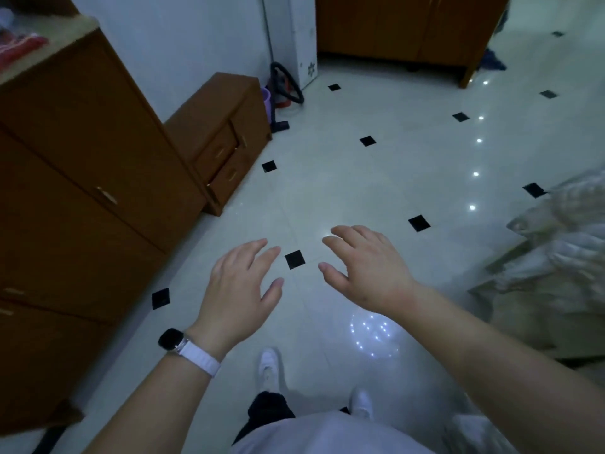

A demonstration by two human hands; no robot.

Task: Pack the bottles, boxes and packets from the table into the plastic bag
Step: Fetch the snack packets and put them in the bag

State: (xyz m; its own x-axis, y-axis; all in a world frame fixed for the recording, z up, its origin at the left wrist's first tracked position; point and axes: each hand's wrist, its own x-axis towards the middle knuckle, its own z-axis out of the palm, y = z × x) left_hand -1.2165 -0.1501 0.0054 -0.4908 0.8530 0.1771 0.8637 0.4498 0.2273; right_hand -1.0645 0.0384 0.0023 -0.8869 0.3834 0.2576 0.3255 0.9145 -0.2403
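Observation:
My left hand (239, 290) and my right hand (366, 267) are stretched out side by side over the tiled floor, palms down, fingers spread, holding nothing. A watch with a white strap sits on my left wrist. No bottles, boxes, packets or table show in this view. At the right edge lies a blurred, crinkled pale mass (550, 257), possibly plastic or cloth; I cannot tell which.
A tall brown wooden cabinet (82, 191) stands at the left, a low brown drawer unit (226, 136) behind it. A vacuum cleaner (284, 90) rests by the white wall. More brown furniture (409, 27) is at the back. My white shoes (268, 368) stand on glossy white tiles.

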